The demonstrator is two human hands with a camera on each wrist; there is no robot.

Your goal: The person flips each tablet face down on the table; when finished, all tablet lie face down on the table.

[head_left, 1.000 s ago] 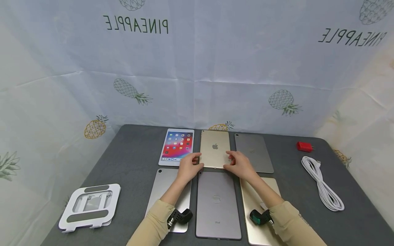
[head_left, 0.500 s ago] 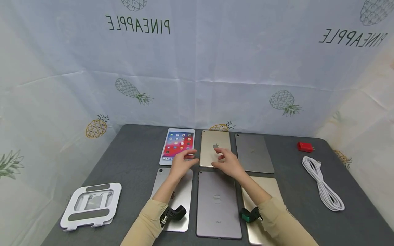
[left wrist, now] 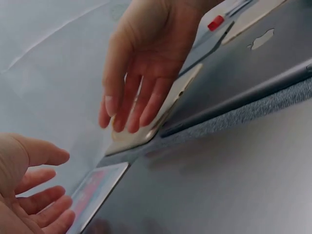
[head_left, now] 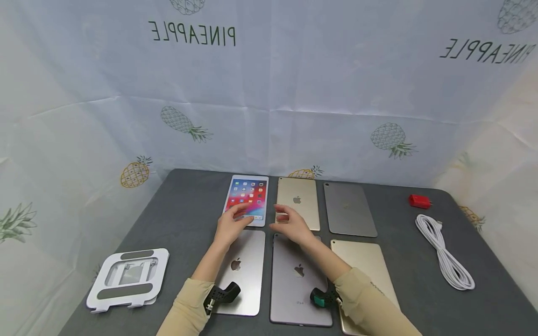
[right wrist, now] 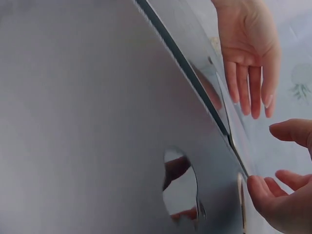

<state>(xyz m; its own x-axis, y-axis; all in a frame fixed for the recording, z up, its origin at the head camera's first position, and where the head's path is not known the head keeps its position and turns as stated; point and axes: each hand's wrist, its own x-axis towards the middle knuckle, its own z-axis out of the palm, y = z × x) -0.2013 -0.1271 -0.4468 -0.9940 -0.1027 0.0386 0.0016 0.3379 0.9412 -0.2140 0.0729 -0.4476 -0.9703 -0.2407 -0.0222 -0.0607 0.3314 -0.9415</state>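
Note:
A white tablet (head_left: 245, 196) with a lit home screen lies face up at the back left. My left hand (head_left: 230, 225) is over its lower part, fingers loosely bent and holding nothing. Beside that tablet lies a gold tablet (head_left: 303, 198), back side up. The right hand (head_left: 292, 225) hovers by its near left corner, thumb and fingers apart. Both palms face each other in the left wrist view. Below the hands lie a silver tablet (head_left: 250, 280) and a grey tablet (head_left: 290, 298), backs up, partly covered by the forearms.
Another grey tablet (head_left: 350, 210) lies back right, and a second gold tablet (head_left: 370, 261) sits under the right sleeve. Farther right are a red charger plug (head_left: 419, 201) and a coiled white cable (head_left: 445, 259). A white folding stand (head_left: 128, 280) lies at left; a pineapple-print curtain (head_left: 269, 84) hangs behind.
Both hands have left the edges of the back gold tablet and moved left, the right one farther. That tablet stays lying in the back row.

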